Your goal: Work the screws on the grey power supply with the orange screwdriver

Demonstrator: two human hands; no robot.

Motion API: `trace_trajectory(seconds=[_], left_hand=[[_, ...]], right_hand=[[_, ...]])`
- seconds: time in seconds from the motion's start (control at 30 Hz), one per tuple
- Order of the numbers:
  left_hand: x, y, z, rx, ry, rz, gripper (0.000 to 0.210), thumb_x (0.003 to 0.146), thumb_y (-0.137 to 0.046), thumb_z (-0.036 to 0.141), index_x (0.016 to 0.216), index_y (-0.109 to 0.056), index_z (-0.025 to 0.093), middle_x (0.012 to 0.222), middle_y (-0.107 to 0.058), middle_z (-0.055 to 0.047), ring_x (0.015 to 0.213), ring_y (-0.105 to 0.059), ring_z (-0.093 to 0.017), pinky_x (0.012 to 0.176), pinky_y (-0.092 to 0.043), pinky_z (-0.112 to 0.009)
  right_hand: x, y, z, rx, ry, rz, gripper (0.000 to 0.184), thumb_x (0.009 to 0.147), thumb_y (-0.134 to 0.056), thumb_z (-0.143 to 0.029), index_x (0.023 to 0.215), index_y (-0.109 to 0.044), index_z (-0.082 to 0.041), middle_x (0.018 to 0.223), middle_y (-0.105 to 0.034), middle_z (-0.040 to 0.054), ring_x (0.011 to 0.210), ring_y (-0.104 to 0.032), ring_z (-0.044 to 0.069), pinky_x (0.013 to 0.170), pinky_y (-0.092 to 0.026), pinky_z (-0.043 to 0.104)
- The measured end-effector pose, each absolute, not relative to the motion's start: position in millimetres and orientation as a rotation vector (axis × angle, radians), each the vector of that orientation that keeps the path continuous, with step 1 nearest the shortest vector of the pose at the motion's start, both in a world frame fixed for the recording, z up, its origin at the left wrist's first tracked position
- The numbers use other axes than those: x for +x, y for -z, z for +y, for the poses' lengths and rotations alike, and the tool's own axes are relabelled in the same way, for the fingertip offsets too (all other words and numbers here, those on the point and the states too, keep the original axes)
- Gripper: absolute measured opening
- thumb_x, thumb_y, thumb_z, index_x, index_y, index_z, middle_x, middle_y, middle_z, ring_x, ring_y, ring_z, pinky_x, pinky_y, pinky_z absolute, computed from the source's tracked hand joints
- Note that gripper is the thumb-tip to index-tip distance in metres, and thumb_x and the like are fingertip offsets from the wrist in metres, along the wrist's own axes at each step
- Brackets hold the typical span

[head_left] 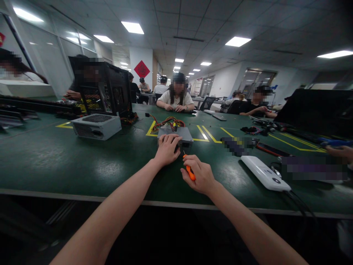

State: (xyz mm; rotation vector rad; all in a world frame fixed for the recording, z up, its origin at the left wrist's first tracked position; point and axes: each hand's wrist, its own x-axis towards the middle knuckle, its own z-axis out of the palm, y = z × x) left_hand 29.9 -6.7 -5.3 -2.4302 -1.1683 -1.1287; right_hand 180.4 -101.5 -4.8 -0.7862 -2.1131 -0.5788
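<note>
A grey metal computer power supply (185, 132) lies on the green table in front of me. Its bundle of red, yellow and black cables (172, 123) is heaped behind it. My left hand (167, 149) grips the near side of this power supply, fingers bent over its top edge and thumb low at the front. Just right of it, my right hand (200, 173) is closed around an orange screwdriver (190, 173). The thin shaft points up and away toward the front of the power supply, and whether its tip touches cannot be made out.
Another power supply (96, 127) stands to the left, before an open black computer case (107, 86). A white device with a cable (264, 173) lies at the right, near a dark monitor (317, 114). Across the table sits a person (178, 95); at the right edge shows another person's hand (340, 152).
</note>
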Motion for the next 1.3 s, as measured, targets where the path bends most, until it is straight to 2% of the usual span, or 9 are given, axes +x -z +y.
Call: trace_trajectory(seconds=[0.07, 0.27, 0.43, 0.63, 0.8, 1.07, 1.23, 1.3], left_hand=[[29.4, 5.0, -7.0, -2.437, 1.128, -1.168, 0.042, 0.078, -0.051, 0.023, 0.120, -0.048, 0.024, 0.122, -0.050, -0.006, 0.114, -0.042, -0.023, 0.102, -0.022, -0.041], [28.3, 5.2, -7.5, -2.437, 1.133, -1.181, 0.042, 0.078, -0.051, 0.023, 0.119, -0.049, 0.024, 0.122, -0.051, -0.006, 0.113, -0.042, -0.023, 0.101, -0.023, -0.041], [28.0, 5.8, -7.4, -2.440, 1.131, -1.173, 0.043, 0.078, -0.051, 0.024, 0.120, -0.049, 0.024, 0.122, -0.051, -0.005, 0.113, -0.042, -0.023, 0.100, -0.024, -0.040], [28.6, 5.6, -8.6, -2.447, 1.134, -1.187, 0.044, 0.077, -0.050, 0.022, 0.121, -0.048, 0.025, 0.123, -0.050, -0.006, 0.114, -0.042, -0.024, 0.099, -0.024, -0.041], [28.9, 5.7, -8.6, -2.437, 1.139, -1.195, 0.045, 0.077, -0.051, 0.022, 0.121, -0.049, 0.025, 0.123, -0.051, -0.006, 0.113, -0.043, -0.024, 0.099, -0.024, -0.041], [28.8, 6.7, -9.0, -2.417, 1.145, -1.179, 0.044, 0.077, -0.051, 0.021, 0.121, -0.048, 0.024, 0.122, -0.051, -0.006, 0.112, -0.043, -0.024, 0.099, -0.025, -0.041], [28.7, 6.8, -8.9, -2.420, 1.131, -1.184, 0.043, 0.077, -0.051, 0.022, 0.121, -0.049, 0.024, 0.123, -0.051, -0.006, 0.112, -0.043, -0.024, 0.099, -0.025, -0.041], [28.7, 7.3, -8.3, -2.420, 1.135, -1.181, 0.044, 0.077, -0.051, 0.022, 0.121, -0.048, 0.024, 0.123, -0.051, -0.006, 0.112, -0.043, -0.024, 0.099, -0.025, -0.041]], right_hand=[[180.2, 6.3, -100.6, -0.789, 0.542, -2.105, 0.011, 0.081, -0.050, -0.026, 0.089, -0.047, -0.018, 0.090, -0.060, 0.0071, 0.069, -0.057, 0.012, 0.053, -0.041, 0.021], [178.6, 4.1, -102.2, -0.722, 0.720, -2.180, 0.015, 0.079, -0.054, -0.030, 0.071, -0.052, -0.018, 0.082, -0.063, 0.0034, 0.063, -0.055, 0.011, 0.059, -0.039, 0.026], [176.5, 3.4, -104.5, -0.788, 0.613, -2.211, 0.018, 0.081, -0.051, -0.033, 0.086, -0.054, -0.015, 0.090, -0.061, 0.0072, 0.067, -0.056, 0.011, 0.055, -0.040, 0.022], [176.6, 7.2, -103.6, -0.727, 0.755, -2.217, 0.016, 0.080, -0.053, -0.033, 0.074, -0.056, -0.019, 0.086, -0.061, 0.0047, 0.063, -0.054, 0.011, 0.058, -0.039, 0.025], [174.7, 7.9, -104.0, -0.776, 0.707, -2.201, 0.018, 0.082, -0.051, -0.033, 0.088, -0.055, -0.016, 0.088, -0.061, 0.0060, 0.065, -0.056, 0.010, 0.054, -0.039, 0.022], [175.4, 5.7, -104.4, -0.718, 0.815, -2.229, 0.018, 0.080, -0.053, -0.031, 0.066, -0.053, -0.019, 0.075, -0.062, 0.0022, 0.064, -0.052, 0.013, 0.060, -0.037, 0.028], [175.1, 6.3, -105.2, -0.813, 0.626, -2.198, 0.018, 0.082, -0.050, -0.031, 0.087, -0.054, -0.015, 0.089, -0.061, 0.0070, 0.067, -0.054, 0.011, 0.055, -0.040, 0.023], [175.9, 6.6, -104.8, -0.804, 0.620, -2.174, 0.018, 0.081, -0.052, -0.032, 0.085, -0.054, -0.015, 0.090, -0.061, 0.0071, 0.065, -0.054, 0.010, 0.054, -0.039, 0.022]])
